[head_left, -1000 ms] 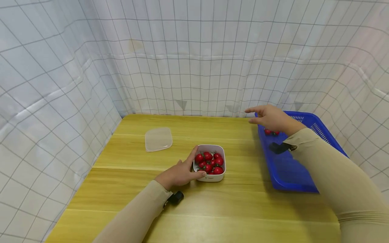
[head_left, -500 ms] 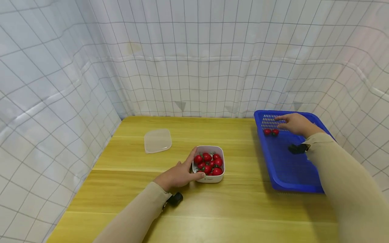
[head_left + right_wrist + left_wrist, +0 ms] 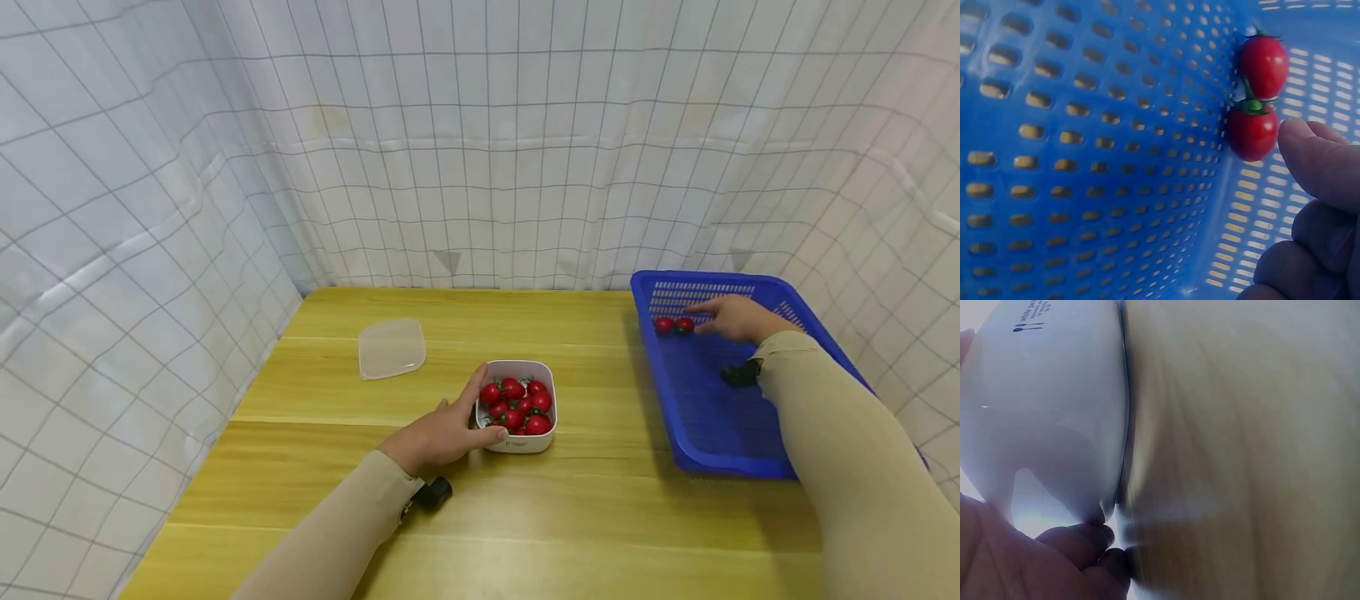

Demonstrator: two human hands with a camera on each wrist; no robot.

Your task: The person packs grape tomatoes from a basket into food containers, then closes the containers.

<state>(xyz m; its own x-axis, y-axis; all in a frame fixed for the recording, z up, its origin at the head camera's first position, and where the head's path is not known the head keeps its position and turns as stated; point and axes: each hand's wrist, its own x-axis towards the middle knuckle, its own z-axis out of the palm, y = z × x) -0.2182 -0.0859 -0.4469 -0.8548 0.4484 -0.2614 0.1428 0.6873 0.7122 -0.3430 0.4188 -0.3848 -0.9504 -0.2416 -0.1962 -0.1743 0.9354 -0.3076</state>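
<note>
Cherry tomatoes (image 3: 513, 417), several of them, fill a small white container (image 3: 525, 444) in the middle of the table. My left hand (image 3: 441, 432) holds that container at its left corner, thumb against the near wall; the left wrist view has its curled fingers (image 3: 1079, 544) at the base. Two more tomatoes lie side by side at the back left of a blue basket (image 3: 670, 408). Inside the basket, my right hand (image 3: 738, 319) hovers just right of them. In the right wrist view, its thumb (image 3: 1319, 162) is close beside the nearer tomato (image 3: 1252, 133), with nothing gripped.
A translucent lid (image 3: 391, 348) lies flat on the wooden table (image 3: 315, 467), back left of the container. White grid-patterned curtains (image 3: 465, 167) surround the table at the back and sides. The basket's raised, slotted walls stand around my right hand.
My right hand has moved right and down into the basket, towards the two tomatoes. The left hand and the container have stayed in place.
</note>
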